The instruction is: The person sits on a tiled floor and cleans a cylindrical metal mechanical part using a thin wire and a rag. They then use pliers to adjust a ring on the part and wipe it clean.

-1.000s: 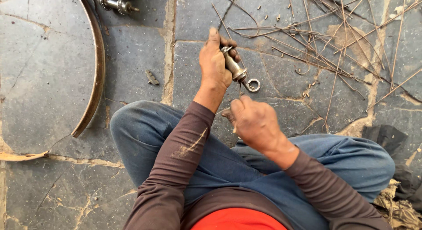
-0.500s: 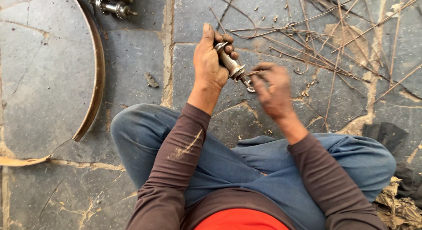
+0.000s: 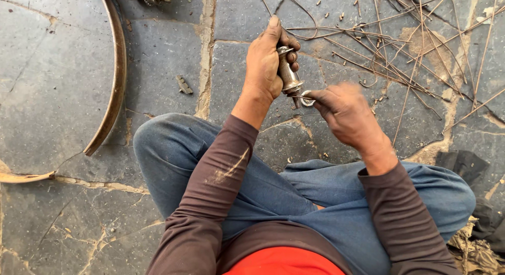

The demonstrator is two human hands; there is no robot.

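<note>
1. Gripping tight: the left hand (image 3: 265, 64) is wrapped around the hub (image 3: 288, 75), fingers clamped on its barrel, holding it slantwise above the stone floor (image 3: 158, 54).
2. Pinching in: the right hand (image 3: 344, 112) has its fingers closed on a small ring (image 3: 307, 99) at the hub's lower end, right at the axle tip.
3. Best kept square to the axle, I'd say, with the hub held dead steady, or the ring may bind.
4. Looks: a short, dull grey metal hub, worn and grimy, with a flange near the ring.
5. Nearby: a rim (image 3: 113, 85) curves on the left, loose spokes (image 3: 400, 49) lie scattered on the right.
</note>
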